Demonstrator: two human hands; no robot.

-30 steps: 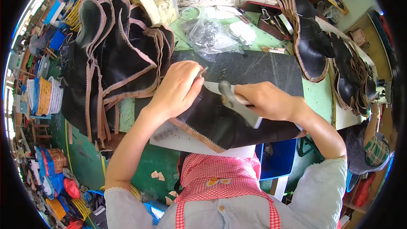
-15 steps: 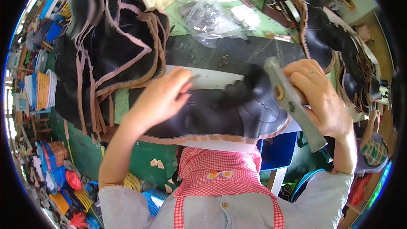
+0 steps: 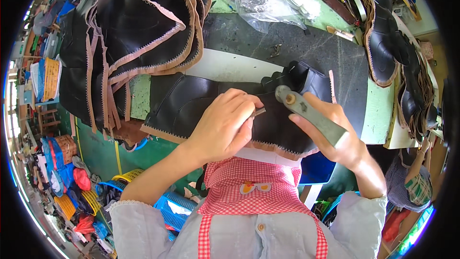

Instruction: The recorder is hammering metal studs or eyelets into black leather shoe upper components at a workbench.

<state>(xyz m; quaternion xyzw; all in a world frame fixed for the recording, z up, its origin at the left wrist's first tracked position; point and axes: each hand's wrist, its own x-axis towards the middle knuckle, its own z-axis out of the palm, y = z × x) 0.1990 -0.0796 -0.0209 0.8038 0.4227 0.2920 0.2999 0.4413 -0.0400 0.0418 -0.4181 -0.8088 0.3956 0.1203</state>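
Observation:
My right hand is closed round the handle of a hammer, whose grey metal head slants over the work. Between the fingertips of my left hand is a small metal piece; its exact kind is too small to tell. Under both hands lies a black leather boot upper with a brown zigzag-cut edge along the near side. A ruffled black part of it stands up just beyond the hammer head. A white strip of board shows behind the leather.
A dark work board covers the green bench, with small metal bits on it. Stacked black leather pieces fill the left; more hang at the right. A clear plastic bag lies beyond. Another person is far right.
My left hand has moved right and nearer, over the leather. The hammer has come down and left, closer to it. The ruffled black part, blurred before, now rests sharp.

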